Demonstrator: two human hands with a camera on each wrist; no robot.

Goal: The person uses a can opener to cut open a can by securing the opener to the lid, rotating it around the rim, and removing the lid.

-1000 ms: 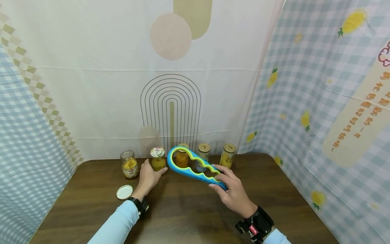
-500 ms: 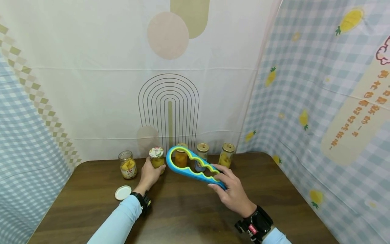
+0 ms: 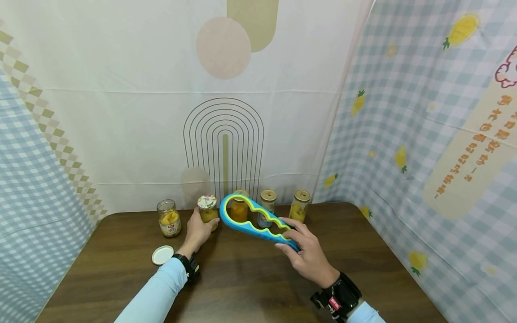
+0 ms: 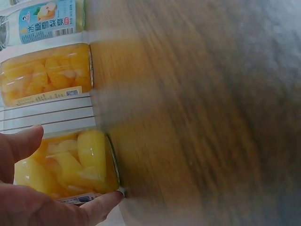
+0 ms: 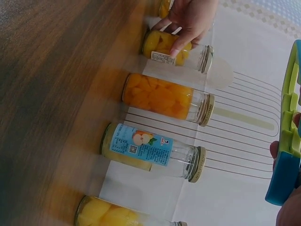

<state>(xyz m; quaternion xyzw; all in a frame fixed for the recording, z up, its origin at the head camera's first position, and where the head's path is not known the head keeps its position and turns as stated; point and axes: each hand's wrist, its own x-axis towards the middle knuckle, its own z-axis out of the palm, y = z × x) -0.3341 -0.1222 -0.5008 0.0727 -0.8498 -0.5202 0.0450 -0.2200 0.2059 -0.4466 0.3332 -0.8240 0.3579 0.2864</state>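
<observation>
A jar with a patterned lid (image 3: pixel 208 210) is gripped by the left hand (image 3: pixel 197 229), left of centre in the lower half of the head view; its glass is clasped between thumb and fingers, the lid is left uncovered above them, and yellow fruit pieces are shown inside it at the lower left of the left wrist view; a blue and yellow jar opener (image 3: pixel 251 230) is held by the right hand (image 3: pixel 310 255), right of centre in the lower half of the head view; its narrow end is clamped between thumb and fingers, while its rounded loop is pointed toward the left hand; the opener and the gripped jar are kept apart by a small gap; an amber-filled jar (image 3: pixel 239 211) is seen partly through the loop, and a blue-labelled jar (image 5: pixel 150 147) is partly covered by the opener in the head view; a gold-lidded jar (image 3: pixel 300 206) is seen just above the right hand; an uncovered jar (image 3: pixel 170 221) with yellow fruit is placed left of the left hand, and a white lid (image 3: pixel 163 255) is laid below it on the brown table (image 3: pixel 246 280); the table is backed by a printed cloth (image 3: pixel 133 134).
</observation>
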